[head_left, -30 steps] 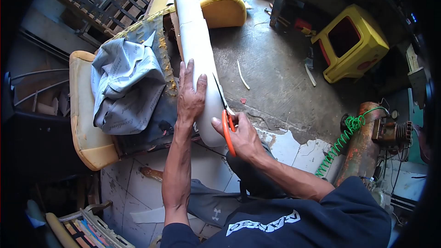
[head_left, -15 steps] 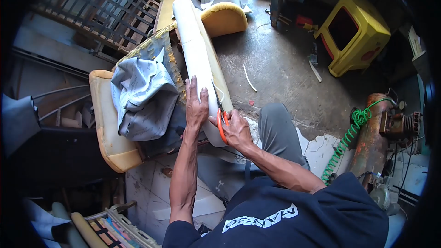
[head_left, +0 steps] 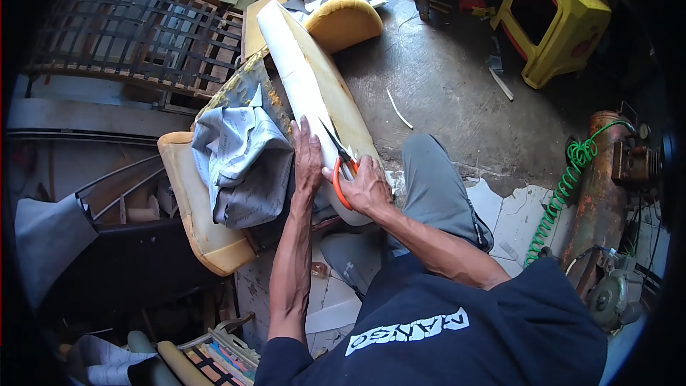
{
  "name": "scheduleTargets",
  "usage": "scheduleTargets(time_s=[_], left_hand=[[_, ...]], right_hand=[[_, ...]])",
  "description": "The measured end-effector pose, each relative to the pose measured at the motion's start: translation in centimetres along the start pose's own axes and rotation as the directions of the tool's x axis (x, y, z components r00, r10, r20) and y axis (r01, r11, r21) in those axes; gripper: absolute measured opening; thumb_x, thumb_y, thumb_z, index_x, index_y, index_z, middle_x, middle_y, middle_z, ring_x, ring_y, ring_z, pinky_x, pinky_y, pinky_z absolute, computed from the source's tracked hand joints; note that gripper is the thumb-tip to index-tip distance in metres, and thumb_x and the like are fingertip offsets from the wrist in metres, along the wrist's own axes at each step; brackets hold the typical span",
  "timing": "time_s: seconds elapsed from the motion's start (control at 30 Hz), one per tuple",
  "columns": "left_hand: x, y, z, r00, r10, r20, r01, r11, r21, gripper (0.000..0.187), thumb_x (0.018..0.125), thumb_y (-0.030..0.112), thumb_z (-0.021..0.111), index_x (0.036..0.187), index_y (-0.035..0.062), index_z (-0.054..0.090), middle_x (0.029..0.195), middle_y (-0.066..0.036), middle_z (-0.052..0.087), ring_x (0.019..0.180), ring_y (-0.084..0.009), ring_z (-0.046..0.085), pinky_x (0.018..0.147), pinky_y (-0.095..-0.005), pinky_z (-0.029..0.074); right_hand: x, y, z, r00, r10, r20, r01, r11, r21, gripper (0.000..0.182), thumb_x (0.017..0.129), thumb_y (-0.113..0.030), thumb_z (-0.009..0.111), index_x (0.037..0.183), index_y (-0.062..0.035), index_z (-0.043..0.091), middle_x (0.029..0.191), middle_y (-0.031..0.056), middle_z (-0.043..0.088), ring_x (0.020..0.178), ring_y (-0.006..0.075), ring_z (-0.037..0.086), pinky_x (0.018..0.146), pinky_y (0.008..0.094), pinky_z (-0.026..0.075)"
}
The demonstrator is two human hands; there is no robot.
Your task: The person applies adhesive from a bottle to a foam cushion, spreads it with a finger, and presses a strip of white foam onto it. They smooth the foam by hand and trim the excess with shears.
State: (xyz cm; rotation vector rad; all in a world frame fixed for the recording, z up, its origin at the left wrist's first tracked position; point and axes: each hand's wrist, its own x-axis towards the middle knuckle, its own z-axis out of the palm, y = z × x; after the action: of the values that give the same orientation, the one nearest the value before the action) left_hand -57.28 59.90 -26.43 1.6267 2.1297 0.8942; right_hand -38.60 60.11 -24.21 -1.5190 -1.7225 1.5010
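A long padded piece [head_left: 294,64], white on top and yellowish along its side, slants away from my knees. My left hand [head_left: 308,161] lies flat on its white covering, fingers stretched along its length. In my right hand [head_left: 368,189] is a pair of scissors [head_left: 336,184] with orange handles. Their dark blades are parted and point up and away over the padded piece, close to the edge of the white layer. A crumpled grey printed cloth [head_left: 243,164] lies to the left of my left hand.
A yellow foam-edged cushion [head_left: 207,221] lies under the cloth. A webbed wooden frame [head_left: 143,36] stands at far left. At right are a yellow plastic stool [head_left: 561,21], a rusty tank [head_left: 593,186] and a green coiled hose [head_left: 564,193]. A thin white strip [head_left: 399,109] lies on the floor.
The scissors have swung, and their blades now show, spread apart above the white layer. My left hand stays flat on the padded piece. The whole view has shifted and turned slightly.
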Motion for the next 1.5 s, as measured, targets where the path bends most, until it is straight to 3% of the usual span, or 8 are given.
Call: scheduleTargets(time_s=[0.23,0.3,0.63,0.77,0.9,1.0,1.27,1.5], left_hand=[[5.5,-0.5,0.2,0.996,-0.085,-0.025,0.084,0.996,-0.028,0.063,0.112,0.038,0.028,0.163,0.0033,0.017,0.167,-0.032,0.008,0.157,-0.0432,0.007,0.127,-0.0441,0.013],[6.7,-0.7,0.1,0.997,-0.061,-0.036,0.062,0.998,0.016,0.064,0.111,0.039,0.030,0.163,0.0039,0.017,0.166,-0.035,0.008,0.156,-0.0454,0.008,0.127,-0.0451,0.014],[8.7,-0.4,-0.2,0.997,-0.075,-0.033,0.078,0.994,0.078,0.065,0.109,0.037,0.037,0.163,0.0051,0.020,0.164,-0.038,0.007,0.154,-0.0498,0.011,0.125,-0.0480,0.017],[10.4,-1.3,-0.3,0.998,-0.031,-0.052,0.036,0.996,0.085,0.064,0.109,0.035,0.038,0.162,0.0040,0.020,0.163,-0.039,0.007,0.154,-0.0509,0.010,0.125,-0.0489,0.016],[12.3,-2.6,-0.2,0.999,0.029,-0.046,-0.023,0.991,0.134,0.064,0.109,0.035,0.038,0.163,0.0046,0.021,0.163,-0.039,0.007,0.153,-0.0519,0.010,0.125,-0.0498,0.016],[12.5,-2.4,-0.3,0.999,0.018,-0.042,-0.012,0.992,0.129,0.063,0.110,0.035,0.038,0.163,0.0054,0.021,0.163,-0.039,0.006,0.153,-0.0520,0.010,0.125,-0.0502,0.016],[12.3,-1.2,-0.5,0.997,-0.045,-0.055,0.050,0.994,0.096,0.063,0.110,0.034,0.038,0.163,0.0071,0.020,0.163,-0.039,0.006,0.153,-0.0524,0.011,0.125,-0.0499,0.017],[12.4,-1.5,-0.3,0.997,-0.026,-0.066,0.034,0.992,0.122,0.062,0.109,0.033,0.041,0.163,0.0095,0.022,0.162,-0.042,0.007,0.152,-0.0547,0.012,0.125,-0.0501,0.017]], right_hand=[[0.8,-0.3,-1.3,0.991,0.023,0.134,-0.027,0.999,0.026,0.086,0.079,-0.072,0.074,0.101,0.0087,0.056,0.104,0.0295,0.063,0.100,0.0403,0.065,0.087,0.0491,0.050],[1.1,-0.5,-0.7,0.985,0.092,0.145,-0.093,0.996,-0.004,0.095,0.077,-0.077,0.069,0.118,0.0080,0.053,0.124,0.0298,0.059,0.115,0.0428,0.061,0.095,0.0510,0.049],[2.1,-2.1,-0.3,0.989,0.116,0.091,-0.115,0.993,-0.014,0.095,0.077,-0.077,0.068,0.120,0.0062,0.051,0.124,0.0267,0.055,0.119,0.0401,0.056,0.099,0.0502,0.046],[3.9,-2.2,-0.5,0.989,0.092,0.115,-0.087,0.995,-0.045,0.089,0.080,-0.076,0.068,0.112,0.0060,0.053,0.117,0.0276,0.059,0.111,0.0418,0.061,0.094,0.0518,0.048],[4.3,-2.0,-1.4,0.990,0.044,0.133,-0.043,0.999,-0.011,0.083,0.080,-0.072,0.073,0.096,0.0077,0.056,0.094,0.0255,0.064,0.092,0.0399,0.066,0.085,0.0500,0.051],[4.0,-3.2,-1.6,0.969,0.155,0.192,-0.151,0.988,-0.032,0.092,0.079,-0.076,0.068,0.116,0.0077,0.054,0.118,0.0295,0.061,0.111,0.0431,0.062,0.095,0.0504,0.049],[6.6,-3.0,0.3,0.981,0.133,0.138,-0.132,0.991,-0.017,0.098,0.076,-0.079,0.067,0.123,0.0051,0.052,0.129,0.0264,0.056,0.122,0.0406,0.057,0.100,0.0505,0.046],[8.0,-2.4,-0.1,0.995,0.032,0.099,-0.034,0.999,0.019,0.087,0.076,-0.076,0.073,0.099,0.0070,0.057,0.096,0.0279,0.066,0.092,0.0382,0.067,0.086,0.0469,0.052]])
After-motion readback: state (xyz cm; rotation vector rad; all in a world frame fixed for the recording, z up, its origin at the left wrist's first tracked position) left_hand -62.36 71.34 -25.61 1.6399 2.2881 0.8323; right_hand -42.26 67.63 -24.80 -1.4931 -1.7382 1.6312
